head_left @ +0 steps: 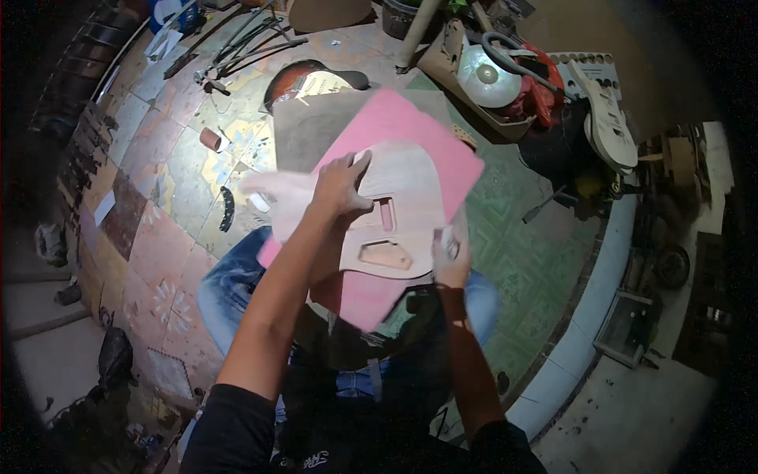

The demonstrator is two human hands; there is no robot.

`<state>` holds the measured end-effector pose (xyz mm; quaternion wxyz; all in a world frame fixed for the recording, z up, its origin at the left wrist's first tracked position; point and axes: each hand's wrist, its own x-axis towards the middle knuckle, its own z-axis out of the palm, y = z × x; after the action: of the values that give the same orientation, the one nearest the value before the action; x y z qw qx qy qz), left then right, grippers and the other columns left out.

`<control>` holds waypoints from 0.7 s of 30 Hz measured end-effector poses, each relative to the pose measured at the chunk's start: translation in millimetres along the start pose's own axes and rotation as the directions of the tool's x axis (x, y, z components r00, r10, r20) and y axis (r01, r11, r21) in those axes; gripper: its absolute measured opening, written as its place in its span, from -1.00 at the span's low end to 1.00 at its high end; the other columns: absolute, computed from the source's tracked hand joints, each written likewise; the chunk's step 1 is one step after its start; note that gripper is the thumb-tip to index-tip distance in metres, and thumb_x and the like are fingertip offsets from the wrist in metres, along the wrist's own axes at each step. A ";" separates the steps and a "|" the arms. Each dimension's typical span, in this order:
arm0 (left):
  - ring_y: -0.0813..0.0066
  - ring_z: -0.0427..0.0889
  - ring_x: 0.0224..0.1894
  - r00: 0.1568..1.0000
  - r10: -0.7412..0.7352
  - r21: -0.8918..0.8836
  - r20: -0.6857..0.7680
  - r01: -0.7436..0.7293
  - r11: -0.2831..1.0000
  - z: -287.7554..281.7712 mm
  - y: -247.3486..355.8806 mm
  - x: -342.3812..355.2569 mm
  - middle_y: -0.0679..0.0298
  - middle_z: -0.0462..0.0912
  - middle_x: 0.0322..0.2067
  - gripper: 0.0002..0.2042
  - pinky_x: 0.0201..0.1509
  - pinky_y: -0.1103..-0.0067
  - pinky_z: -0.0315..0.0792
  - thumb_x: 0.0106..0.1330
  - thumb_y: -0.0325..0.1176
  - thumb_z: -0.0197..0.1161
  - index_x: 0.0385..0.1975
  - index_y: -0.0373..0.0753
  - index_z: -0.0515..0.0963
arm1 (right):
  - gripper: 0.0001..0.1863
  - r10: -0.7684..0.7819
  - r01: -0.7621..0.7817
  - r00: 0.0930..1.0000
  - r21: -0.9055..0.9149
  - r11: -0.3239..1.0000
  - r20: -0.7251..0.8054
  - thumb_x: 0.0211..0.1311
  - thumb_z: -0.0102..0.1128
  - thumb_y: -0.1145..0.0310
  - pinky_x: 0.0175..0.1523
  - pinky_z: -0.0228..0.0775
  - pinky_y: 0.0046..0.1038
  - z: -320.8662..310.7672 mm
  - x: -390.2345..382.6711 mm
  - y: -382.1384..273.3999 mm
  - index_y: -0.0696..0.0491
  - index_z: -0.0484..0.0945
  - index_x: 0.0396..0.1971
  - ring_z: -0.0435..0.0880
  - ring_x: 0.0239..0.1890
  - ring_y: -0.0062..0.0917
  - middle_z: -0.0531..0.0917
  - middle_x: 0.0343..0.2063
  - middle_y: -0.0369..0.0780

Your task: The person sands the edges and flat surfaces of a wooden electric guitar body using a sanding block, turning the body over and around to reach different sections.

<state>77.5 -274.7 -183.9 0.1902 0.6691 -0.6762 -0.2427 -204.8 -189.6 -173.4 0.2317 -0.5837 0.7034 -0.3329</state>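
An unfinished electric guitar body (404, 175) of pale bare wood lies across my lap, with routed cavities in its face. Beneath it is a pink foam sheet (454, 162), set askew over a grey-brown mat (304, 130). My left hand (341, 186) grips the body near its middle, thumb beside the narrow cavity and fingers toward the far edge. At the body's right edge, my right hand (452, 265) is closed around a small pale piece (446, 238), perhaps folded sandpaper; motion blurs it. The horn end at the left is smeared too.
A sunburst guitar body (292, 83) lies beyond the mat. At the far right are a cardboard box (493, 118) with a round lamp-like dome (489, 75) and another pale guitar body (612, 130). A brown cup (210, 139) and a black curved strip (227, 209) lie on the tiles.
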 end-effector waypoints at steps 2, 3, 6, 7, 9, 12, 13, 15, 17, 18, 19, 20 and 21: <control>-0.02 0.32 0.31 0.974 0.206 0.115 0.093 -0.216 0.970 5.9 12.7 13.9 0.01 0.40 0.24 0.04 0.38 0.04 0.13 -0.27 0.17 0.42 0.38 -0.09 0.30 | -0.69 -0.013 0.046 0.986 -0.200 0.979 0.163 0.17 0.30 0.34 -0.16 0.46 -0.31 -3.5 -59.4 55.9 0.21 0.52 -0.17 0.64 -0.22 -0.36 0.64 -0.25 -0.03; 0.00 0.26 0.36 0.979 0.185 0.126 0.081 -0.194 0.973 16.8 25.7 18.9 0.05 0.38 0.28 -0.02 0.43 -0.04 -0.01 -0.16 0.25 0.34 0.35 -0.11 0.33 | -0.70 -0.003 0.061 0.971 -0.234 0.970 0.239 0.17 0.29 0.31 -0.21 0.46 -0.30 2.2 -77.8 96.2 0.20 0.52 -0.20 0.64 -0.25 -0.37 0.64 -0.26 -0.01; 0.01 0.25 0.38 0.959 0.278 0.201 -0.054 -0.263 0.944 37.4 50.9 7.4 0.08 0.36 0.31 -0.07 0.45 -0.01 -0.01 -0.07 0.28 0.31 0.33 -0.13 0.35 | -0.71 -0.321 0.380 0.925 -0.444 0.812 0.205 0.22 0.24 0.24 -0.21 0.46 -0.25 17.2 -83.8 151.8 0.14 0.56 -0.20 0.61 -0.31 -0.31 0.63 -0.34 -0.05; 0.01 0.25 0.38 0.959 0.275 0.207 -0.072 -0.255 0.944 34.2 43.7 -0.8 0.08 0.35 0.32 -0.11 0.46 -0.02 -0.04 0.01 0.32 0.26 0.31 -0.14 0.37 | -0.68 -0.265 0.402 0.912 -0.556 0.728 0.312 0.20 0.23 0.20 -0.16 0.43 -0.23 17.4 -60.2 118.1 0.09 0.58 -0.14 0.59 -0.24 -0.30 0.63 -0.31 -0.06; 0.01 0.24 0.38 0.951 0.298 0.231 -0.085 -0.272 0.934 29.4 37.0 -0.4 0.07 0.34 0.32 -0.13 0.47 -0.02 -0.05 0.03 0.31 0.25 0.31 -0.13 0.37 | -0.63 -0.304 0.413 0.911 -0.571 0.709 0.280 0.17 0.23 0.18 -0.01 0.35 -0.18 14.9 0.6 46.7 0.00 0.60 -0.05 0.54 -0.08 -0.27 0.62 -0.23 -0.11; -0.06 0.14 0.44 0.943 0.323 0.239 -0.075 -0.298 0.924 29.7 43.5 -16.8 0.06 0.28 0.37 -0.18 0.47 -0.11 -0.13 0.14 0.29 0.20 0.34 -0.10 0.35 | -0.60 -0.241 0.258 0.966 -0.339 0.905 0.094 0.16 0.23 0.20 0.16 0.24 -0.14 11.7 42.3 6.7 -0.07 0.61 0.02 0.46 0.08 -0.26 0.63 -0.12 -0.19; -0.15 0.06 0.46 0.983 0.089 0.278 -0.162 -0.041 0.960 38.6 51.4 -34.2 0.05 0.21 0.41 -0.19 0.43 -0.19 -0.16 0.19 0.28 0.16 0.37 -0.10 0.30 | -0.63 -0.354 0.401 0.916 -0.495 0.771 0.189 0.20 0.21 0.20 0.15 0.26 -0.14 6.2 18.1 30.3 -0.03 0.61 -0.01 0.47 0.08 -0.27 0.62 -0.10 -0.17; -0.31 -0.12 0.50 0.959 -0.194 0.290 -0.209 0.250 0.924 46.2 58.0 -57.6 0.05 0.06 0.48 -0.23 0.36 -0.35 -0.25 0.29 0.25 0.09 0.44 -0.05 0.22 | -0.66 -0.438 0.513 0.852 -0.624 0.590 0.287 0.25 0.19 0.20 0.13 0.27 -0.14 12.5 -17.7 76.1 0.01 0.60 -0.03 0.48 0.07 -0.28 0.62 -0.07 -0.14; -0.31 -0.10 0.49 0.967 -0.162 0.305 -0.199 0.218 0.927 44.2 69.4 -53.7 0.05 0.06 0.48 -0.25 0.36 -0.35 -0.24 0.31 0.22 0.08 0.43 -0.04 0.22 | -0.62 -0.444 0.569 0.819 -0.614 0.548 0.363 0.25 0.19 0.20 0.09 0.29 -0.12 27.5 -48.4 126.4 -0.11 0.57 0.07 0.46 0.09 -0.27 0.58 -0.01 -0.14; -0.31 -0.09 0.49 0.971 -0.155 0.340 -0.180 0.210 0.917 43.6 68.0 -58.1 0.05 0.05 0.48 -0.28 0.35 -0.36 -0.24 0.32 0.19 0.08 0.43 -0.03 0.23 | -0.61 -0.381 0.571 0.821 -0.584 0.577 0.426 0.28 0.13 0.15 0.13 0.26 -0.10 33.3 -56.0 127.5 -0.10 0.57 0.08 0.44 0.13 -0.25 0.55 0.04 -0.15; -0.29 -0.08 0.49 0.976 -0.106 0.345 -0.190 0.167 0.923 39.1 59.9 -58.1 0.08 0.06 0.48 -0.32 0.34 -0.37 -0.23 0.34 0.14 0.08 0.43 -0.01 0.24 | -0.59 -0.277 0.536 0.829 -0.553 0.638 0.485 0.31 0.07 0.09 0.17 0.23 -0.08 36.7 -43.2 102.3 -0.09 0.57 0.09 0.42 0.16 -0.24 0.53 0.08 -0.15; -0.29 -0.08 0.49 0.975 -0.122 0.360 -0.187 0.183 0.915 36.6 51.1 -60.2 0.08 0.06 0.48 -0.32 0.34 -0.37 -0.23 0.34 0.14 0.08 0.43 -0.01 0.24 | -0.57 -0.208 0.488 0.837 -0.520 0.701 0.505 0.34 0.02 0.04 0.22 0.20 -0.06 37.6 -22.1 62.4 -0.08 0.57 0.09 0.40 0.20 -0.22 0.50 0.13 -0.15; -0.28 -0.07 0.49 0.973 -0.116 0.368 -0.200 0.185 0.911 34.7 45.8 -61.8 0.09 0.07 0.48 -0.33 0.34 -0.37 -0.22 0.35 0.13 0.08 0.42 -0.01 0.25 | -0.53 -0.197 0.442 0.854 -0.470 0.764 0.482 0.38 -0.04 -0.01 0.26 0.17 -0.04 37.7 7.8 19.1 -0.07 0.57 0.10 0.37 0.23 -0.21 0.47 0.17 -0.16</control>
<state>22.0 -211.2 -181.2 0.0945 0.7622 -0.6376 -0.0602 -192.2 -202.9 -212.3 0.1270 -0.7947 0.5933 -0.0165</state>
